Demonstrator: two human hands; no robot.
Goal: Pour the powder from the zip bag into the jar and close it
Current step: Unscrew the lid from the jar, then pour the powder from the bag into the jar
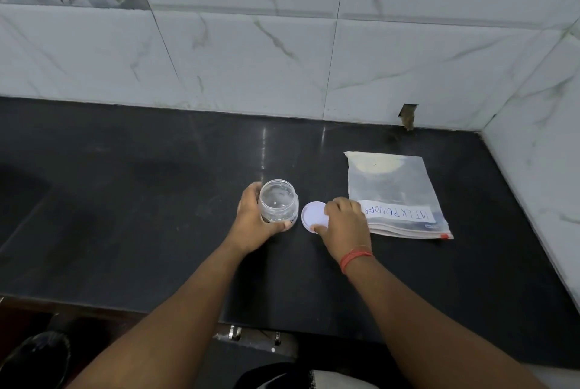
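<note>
Steadying the open, empty jar [278,202] upright, my left hand [255,217] wraps its side. My right hand [343,220] pinches the lid [313,216] flat on the counter [157,216], beside the zip bag [392,194], keeping the mouth clear for pouring.

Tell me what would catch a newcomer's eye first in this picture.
Most striking is the zip bag labelled MILK POWDER, lying flat on the black counter at the right near the tiled wall. Next, at the centre, the left hand wraps the open, empty clear jar, while the right hand rests on the white lid lying beside it.
</note>
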